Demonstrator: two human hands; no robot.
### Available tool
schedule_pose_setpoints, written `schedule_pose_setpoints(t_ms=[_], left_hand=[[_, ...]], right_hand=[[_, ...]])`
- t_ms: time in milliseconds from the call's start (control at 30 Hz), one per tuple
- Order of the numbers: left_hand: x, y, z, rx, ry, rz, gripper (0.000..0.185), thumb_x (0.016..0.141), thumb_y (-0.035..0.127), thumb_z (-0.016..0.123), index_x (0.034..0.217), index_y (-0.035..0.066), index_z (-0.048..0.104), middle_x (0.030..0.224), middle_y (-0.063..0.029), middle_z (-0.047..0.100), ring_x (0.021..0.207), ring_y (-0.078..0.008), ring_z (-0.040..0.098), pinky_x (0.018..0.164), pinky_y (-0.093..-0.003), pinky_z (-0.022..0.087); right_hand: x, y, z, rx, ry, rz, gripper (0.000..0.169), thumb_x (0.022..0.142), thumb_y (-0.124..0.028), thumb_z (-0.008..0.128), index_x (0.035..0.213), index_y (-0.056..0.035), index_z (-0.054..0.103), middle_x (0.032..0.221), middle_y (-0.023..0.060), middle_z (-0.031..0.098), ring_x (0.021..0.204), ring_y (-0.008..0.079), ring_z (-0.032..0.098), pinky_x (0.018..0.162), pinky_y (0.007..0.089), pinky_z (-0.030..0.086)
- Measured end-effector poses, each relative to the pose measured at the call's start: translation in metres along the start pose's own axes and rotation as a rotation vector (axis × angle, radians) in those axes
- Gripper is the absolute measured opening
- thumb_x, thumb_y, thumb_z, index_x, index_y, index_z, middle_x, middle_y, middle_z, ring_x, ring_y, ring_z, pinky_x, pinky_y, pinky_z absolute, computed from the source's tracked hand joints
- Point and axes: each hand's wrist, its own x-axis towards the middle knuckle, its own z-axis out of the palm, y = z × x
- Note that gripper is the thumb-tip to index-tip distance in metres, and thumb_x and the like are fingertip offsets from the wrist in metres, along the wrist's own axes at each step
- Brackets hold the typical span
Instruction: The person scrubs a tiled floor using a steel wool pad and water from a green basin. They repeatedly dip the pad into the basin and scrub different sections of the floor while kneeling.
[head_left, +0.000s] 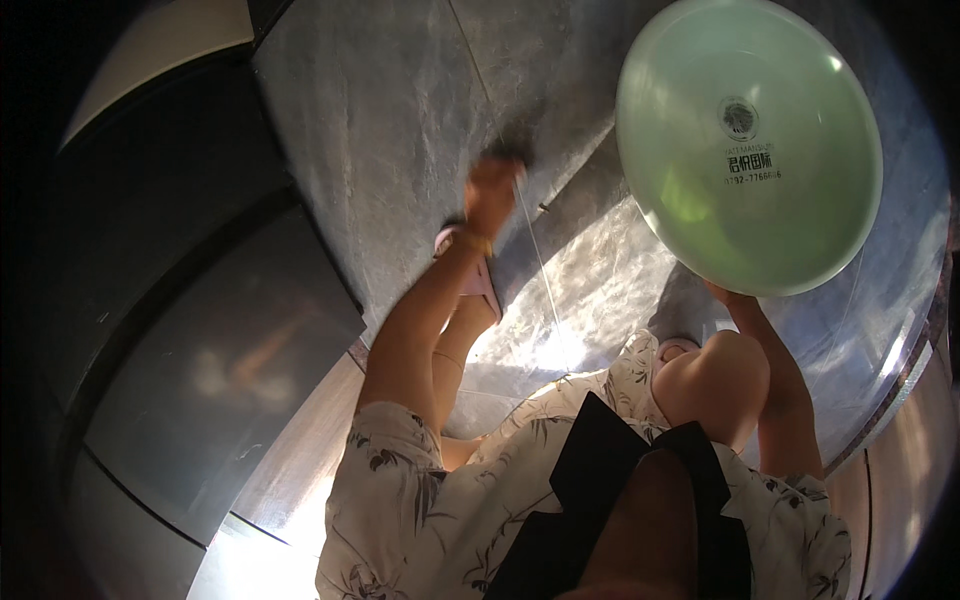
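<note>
My left hand (491, 191) reaches out low over the grey floor, blurred by motion. A dark patch lies just beyond its fingers; whether it is a held thing or shadow, I cannot tell. To the right, my right hand (726, 292) is at the lower edge of a large, glossy, pale-green rounded object (795, 217), either a balloon or a basin. It bears a printed dark emblem and writing. The object hides most of that hand's fingers. On the floor beside my left hand lies a small bit of something (544, 208).
Marble-patterned grey floor tiles (375, 112) have thin seams and bright sunlit patches. Dark glossy panels (210, 360) stand along the left. Below my left forearm is my foot in a pink slipper (480, 281). My bent knee (731, 367) is near my right arm.
</note>
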Motion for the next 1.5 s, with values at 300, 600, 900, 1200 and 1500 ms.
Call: schedule_pose_setpoints(t_ms=[300, 600, 900, 1200, 1500], left_hand=[[0.083, -0.051, -0.015, 0.069, -0.019, -0.093, 0.019, 0.068, 0.001, 0.054, 0.079, 0.010, 0.066, 0.077, -0.0096, 0.060, 0.074, -0.0286, 0.056, 0.065, -0.0389, 0.046], [-0.046, 0.034, -0.009, -0.060, -0.152, -0.069, 0.023, 0.067, 0.000, 0.054, 0.085, 0.012, 0.063, 0.082, -0.0088, 0.058, 0.081, -0.0273, 0.056, 0.068, -0.0387, 0.047], [0.114, -0.049, -0.011, 0.113, 0.310, -0.361, 0.013, 0.070, 0.007, 0.053, 0.071, 0.012, 0.065, 0.074, -0.0111, 0.059, 0.069, -0.0331, 0.056, 0.058, -0.0418, 0.046], [-0.041, 0.062, -0.006, -0.147, -0.088, -0.243, 0.029, 0.063, -0.006, 0.053, 0.082, 0.012, 0.065, 0.076, -0.0100, 0.058, 0.077, -0.0304, 0.057, 0.065, -0.0403, 0.048], [0.131, -0.029, -0.012, 0.079, 0.281, -0.476, 0.010, 0.068, 0.006, 0.057, 0.073, 0.010, 0.065, 0.072, -0.0142, 0.057, 0.070, -0.0352, 0.055, 0.063, -0.0427, 0.045]], right_hand=[[0.005, -0.014, -0.007, 0.389, -0.162, 0.102, 0.046, 0.084, -0.029, 0.050, 0.123, -0.0052, 0.047, 0.123, 0.0137, 0.049, 0.112, 0.0285, 0.046, 0.096, 0.0387, 0.036], [0.001, -0.023, -0.019, -0.201, 0.166, -0.148, 0.041, 0.077, -0.022, 0.057, 0.115, -0.0061, 0.055, 0.114, 0.0139, 0.055, 0.104, 0.0330, 0.052, 0.091, 0.0426, 0.040], [0.008, -0.012, -0.004, -0.067, 0.174, -0.159, 0.042, 0.078, -0.023, 0.057, 0.115, -0.0046, 0.055, 0.115, 0.0168, 0.054, 0.106, 0.0342, 0.051, 0.092, 0.0439, 0.039], [-0.006, 0.010, 0.005, -0.240, 0.178, -0.175, 0.041, 0.079, -0.024, 0.057, 0.115, -0.0054, 0.055, 0.116, 0.0171, 0.054, 0.107, 0.0344, 0.051, 0.092, 0.0438, 0.039], [-0.002, 0.012, 0.015, -0.243, 0.258, -0.287, 0.039, 0.078, -0.023, 0.057, 0.113, -0.0062, 0.057, 0.113, 0.0163, 0.056, 0.102, 0.0343, 0.053, 0.091, 0.0444, 0.040]])
